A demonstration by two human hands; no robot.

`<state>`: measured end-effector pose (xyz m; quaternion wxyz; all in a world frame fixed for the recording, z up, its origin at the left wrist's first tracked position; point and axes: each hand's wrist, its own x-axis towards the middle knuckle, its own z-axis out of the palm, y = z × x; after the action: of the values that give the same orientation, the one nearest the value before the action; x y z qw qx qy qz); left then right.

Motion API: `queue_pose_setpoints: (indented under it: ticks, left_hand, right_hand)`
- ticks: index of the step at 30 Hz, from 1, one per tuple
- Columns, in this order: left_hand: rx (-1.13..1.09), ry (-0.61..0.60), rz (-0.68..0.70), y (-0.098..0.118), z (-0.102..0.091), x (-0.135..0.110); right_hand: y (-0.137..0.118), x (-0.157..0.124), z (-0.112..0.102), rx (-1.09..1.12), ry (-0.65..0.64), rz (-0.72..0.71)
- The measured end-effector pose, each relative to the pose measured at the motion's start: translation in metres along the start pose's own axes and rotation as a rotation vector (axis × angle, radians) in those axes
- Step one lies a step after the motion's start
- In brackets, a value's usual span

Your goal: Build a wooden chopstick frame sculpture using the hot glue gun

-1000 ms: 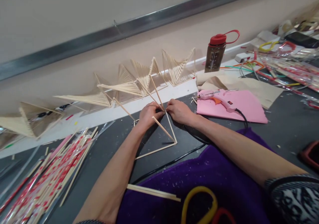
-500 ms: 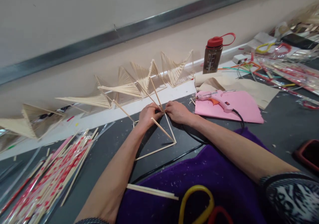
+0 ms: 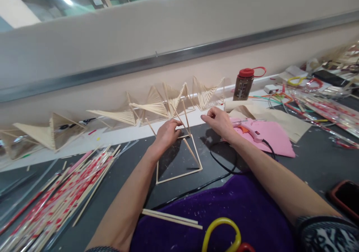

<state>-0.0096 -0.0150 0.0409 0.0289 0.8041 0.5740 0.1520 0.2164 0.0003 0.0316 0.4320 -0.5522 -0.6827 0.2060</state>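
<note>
A square frame of thin wooden sticks (image 3: 179, 178) lies on the dark table, with several sticks rising from its corners. At its far right corner, my left hand (image 3: 167, 135) pinches a slanted wooden stick (image 3: 181, 118) that meets an upright one. My right hand (image 3: 220, 124) hovers to the right of the frame, fingers loosely bent, with nothing visible in them. Just beyond its wrist a pink hot glue gun (image 3: 254, 133) rests on a pink sheet (image 3: 276, 140), partly hidden by my forearm.
Finished-looking stick models (image 3: 206, 95) line the wall. Packaged sticks (image 3: 75, 184) lie left. A purple cloth (image 3: 224, 199) in front carries loose sticks (image 3: 172, 219) and yellow-handled scissors (image 3: 221, 222). A red-capped bottle (image 3: 243, 85), brown paper (image 3: 280, 111) and a phone (image 3: 346, 196) are right.
My right hand has let go at the stick corner and moved right and up, towards the glue gun. My left hand stays at the corner. The view has tilted upward.
</note>
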Motion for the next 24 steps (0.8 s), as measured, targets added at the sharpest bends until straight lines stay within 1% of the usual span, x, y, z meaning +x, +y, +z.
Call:
queue_pose_setpoints:
  ticks: [1, 3, 6, 8, 13, 16, 20, 22, 24]
  left_hand:
    - [0.02, -0.004, 0.0, 0.001, -0.004, -0.002]
    - [0.073, -0.047, -0.006, 0.004, -0.013, -0.006]
    - [0.149, -0.149, -0.014, 0.011, -0.025, -0.017]
    - [0.178, -0.192, -0.008, 0.016, -0.032, -0.026]
    - [0.146, -0.235, -0.006, 0.023, -0.045, -0.046]
    - [0.045, -0.181, -0.03, 0.027, -0.053, -0.052]
    - [-0.198, 0.011, -0.085, 0.037, -0.07, -0.055]
    - [-0.317, 0.093, -0.092, 0.044, -0.082, -0.059]
    - [-0.425, 0.147, -0.103, 0.049, -0.095, -0.066]
  right_hand:
    - [-0.002, 0.0, -0.002, 0.033, 0.013, 0.011]
    - [-0.004, 0.0, -0.005, 0.032, -0.005, 0.013]
    - [-0.007, -0.002, -0.006, -0.057, -0.052, -0.006]
    - [-0.008, -0.003, -0.006, -0.12, -0.076, -0.015]
    - [-0.011, -0.006, -0.008, -0.161, -0.111, -0.024]
    - [-0.012, -0.007, -0.01, -0.156, -0.125, -0.03]
    - [-0.012, -0.005, -0.011, -0.152, -0.142, -0.048]
    - [-0.011, -0.004, -0.012, -0.135, -0.138, -0.065]
    - [-0.009, -0.003, -0.013, -0.093, -0.131, -0.075]
